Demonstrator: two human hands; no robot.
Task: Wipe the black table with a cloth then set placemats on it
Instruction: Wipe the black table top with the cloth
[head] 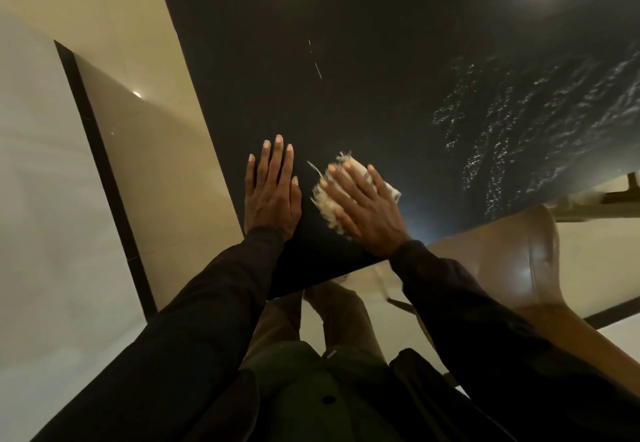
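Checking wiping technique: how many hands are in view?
2. The right hand presses flat on the cloth near the table corner. The left hand lies flat on bare tabletop beside it, at the left edge.

Finish on the flat black table top [346,61]: smooth, v. glossy, mirrors lamp glare. Towards its right, a wet-looking speckled film [536,123] of tiny bright droplets. The small whitish rag cloth [330,201]: woven textile, rough, fuzzy frayed edges w/ loose threads. The curved tan chair back [512,251]: leather-like, smooth, soft sheen, stitched seam. The beige floor tiles [156,147]: polished, reflective. The long dark sleeves [207,303]: matt fabric.
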